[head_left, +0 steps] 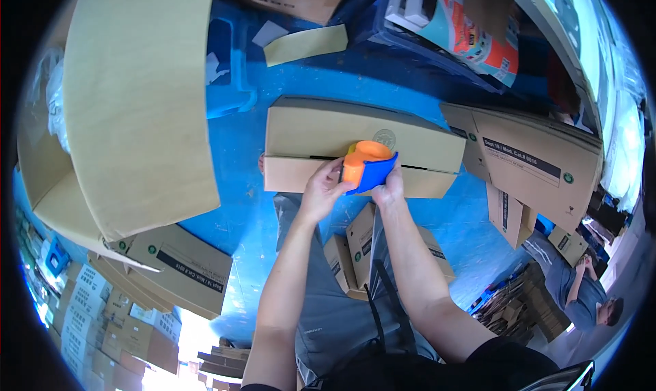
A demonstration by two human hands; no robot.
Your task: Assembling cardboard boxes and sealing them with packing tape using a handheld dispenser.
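Both my hands hold an orange and blue object (372, 174) over a carton. It has a round orange part on top, a flat blue side and a bit of yellow behind; I cannot tell its exact kind. My left hand (324, 190) pinches its orange left side with thumb and fingers. On the blue side, at the right, my right hand (390, 189) grips it, its fingers partly hidden. Just beneath lies the long brown carton (307, 128), its two top flaps meeting along a dark slit. A round printed mark shows on the far flap.
A large open carton (143, 104) stands at the left, a blue plastic stool (236, 84) beside it. Cardboard scraps (307, 45) lie on the blue floor. Flattened cartons (526, 148) lean at the right. Small boxes (359, 244) sit between my legs. Another person (584, 292) is at the far right.
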